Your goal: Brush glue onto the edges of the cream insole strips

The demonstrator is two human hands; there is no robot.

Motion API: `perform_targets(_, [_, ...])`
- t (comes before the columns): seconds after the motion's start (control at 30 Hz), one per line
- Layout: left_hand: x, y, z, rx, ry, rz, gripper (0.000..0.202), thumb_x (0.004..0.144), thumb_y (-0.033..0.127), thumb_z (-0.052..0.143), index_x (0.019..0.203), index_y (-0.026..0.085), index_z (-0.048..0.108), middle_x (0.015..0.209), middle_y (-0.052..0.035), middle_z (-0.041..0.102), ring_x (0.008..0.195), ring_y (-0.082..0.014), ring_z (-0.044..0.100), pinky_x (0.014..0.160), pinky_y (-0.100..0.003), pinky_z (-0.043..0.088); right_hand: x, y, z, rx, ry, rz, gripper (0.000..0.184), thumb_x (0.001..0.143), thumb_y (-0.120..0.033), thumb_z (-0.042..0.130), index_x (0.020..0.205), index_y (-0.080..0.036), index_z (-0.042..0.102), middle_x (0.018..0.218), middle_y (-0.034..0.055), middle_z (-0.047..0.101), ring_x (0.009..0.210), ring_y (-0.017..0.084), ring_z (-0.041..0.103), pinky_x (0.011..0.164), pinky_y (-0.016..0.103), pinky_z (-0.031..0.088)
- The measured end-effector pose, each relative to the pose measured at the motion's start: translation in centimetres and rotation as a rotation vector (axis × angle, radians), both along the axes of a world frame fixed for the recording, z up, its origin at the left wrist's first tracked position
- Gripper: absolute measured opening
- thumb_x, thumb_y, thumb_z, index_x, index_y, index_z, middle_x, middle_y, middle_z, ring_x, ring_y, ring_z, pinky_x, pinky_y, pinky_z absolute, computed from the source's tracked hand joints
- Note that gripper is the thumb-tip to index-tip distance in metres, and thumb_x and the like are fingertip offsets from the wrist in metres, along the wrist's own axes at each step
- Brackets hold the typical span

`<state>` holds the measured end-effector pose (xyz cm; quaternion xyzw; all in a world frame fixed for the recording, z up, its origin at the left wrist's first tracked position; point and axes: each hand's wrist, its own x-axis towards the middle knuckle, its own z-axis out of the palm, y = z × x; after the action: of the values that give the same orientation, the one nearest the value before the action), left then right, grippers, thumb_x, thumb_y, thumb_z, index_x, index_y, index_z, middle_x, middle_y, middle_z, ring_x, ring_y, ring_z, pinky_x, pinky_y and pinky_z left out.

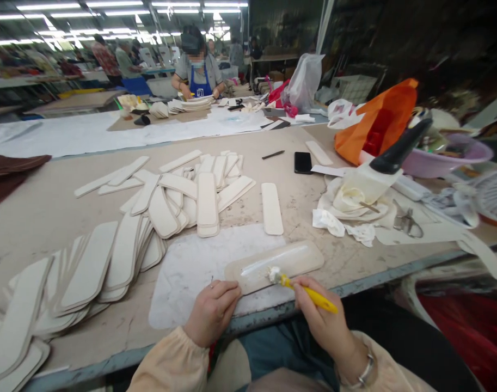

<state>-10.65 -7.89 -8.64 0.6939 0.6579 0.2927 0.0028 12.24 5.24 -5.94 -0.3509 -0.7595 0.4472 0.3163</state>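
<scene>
The right hand [324, 321] has its grip closed around the yellow handle of a brush [317, 299], whose white-smeared bristles touch a long pale strip [289, 261]. That strip lies near the front edge of the worktop [297, 209], mostly on a white sheet [191, 277], with a shiny patch along its middle. The left hand [215, 307] rests its fingertips at the strip's left end; whether that grip pinches or only presses, I cannot tell. A loose strip [272, 208] lies just beyond, and an overlapping pile of strips [207, 201] spreads to the left. On the right, a tilted jug [368, 182] has a black handle; a phone [302, 163] lies farther off. On the far side sits a person in a blue apron [201, 81]
</scene>
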Motion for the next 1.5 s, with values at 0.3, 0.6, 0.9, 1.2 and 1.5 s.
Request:
perform_targets(0.3, [0.0, 0.0, 0.1, 0.009, 0.012, -0.003, 0.02, 0.089, 0.016, 0.052, 0.098, 0.021, 0.069, 0.097, -0.0066, 0.071, 0.085, -0.0153, 0.066, 0.08, -0.03, 0.055, -1.6, -1.6, 0.7, -0.118, 0.057, 0.142, 0.02, 0.094, -0.031, 0.047, 0.086, -0.02, 0.061, 0.057, -0.0024, 0.055, 0.049, 0.013, 0.053, 0.051, 0.024, 0.044])
perform_targets(0.6, [-0.1, 0.2, 0.3, 0.032, 0.021, -0.023, 0.017, 0.088, 0.016, 0.055, 0.098, 0.021, 0.069, 0.097, -0.006, 0.072, 0.084, -0.0156, 0.066, 0.079, -0.03, 0.055, 1.3, 2.1, 0.6, -0.038, -0.056, -0.147, 0.023, 0.093, -0.036, 0.048, 0.082, -0.02, 0.06, 0.053, -0.004, 0.049, 0.047, 0.013, 0.05, 0.048, 0.024, 0.042])
perform_targets(0.9, [-1.0, 0.2, -0.4, 0.055, 0.119, -0.06, 0.02, 0.09, 0.023, 0.052, 0.1, 0.024, 0.069, 0.1, -0.0042, 0.071, 0.087, -0.0153, 0.067, 0.082, -0.028, 0.054, 4.6, 5.2, -0.6, 0.497, -0.118, -0.298, 0.014, 0.089, -0.02, 0.055, 0.1, -0.019, 0.062, 0.094, 0.0081, 0.07, 0.083, 0.021, 0.067, 0.079, 0.032, 0.052])
perform_targets(1.2, [-1.3, 0.2, -0.5, 0.082, 0.149, -0.076, 0.022, 0.091, 0.028, 0.05, 0.1, 0.023, 0.069, 0.101, -0.0049, 0.071, 0.089, -0.0144, 0.068, 0.081, -0.023, 0.055, 1.6, 1.0, 0.8, 0.633, -0.197, 0.164, 0.019, 0.088, -0.013, 0.049, 0.103, -0.017, 0.059, 0.071, 0.004, 0.063, 0.063, 0.016, 0.06, 0.06, 0.028, 0.049])
perform_targets(1.5, [-1.6, 0.7, -0.3, 0.14, 0.246, -0.14, 0.025, 0.093, 0.03, 0.047, 0.098, 0.021, 0.07, 0.098, -0.0056, 0.072, 0.086, -0.0144, 0.069, 0.081, -0.022, 0.055, 2.7, 4.6, -0.6, 0.674, -0.333, -0.089, 0.017, 0.09, -0.015, 0.048, 0.101, -0.016, 0.06, 0.076, 0.0069, 0.065, 0.07, 0.018, 0.061, 0.064, 0.03, 0.049])
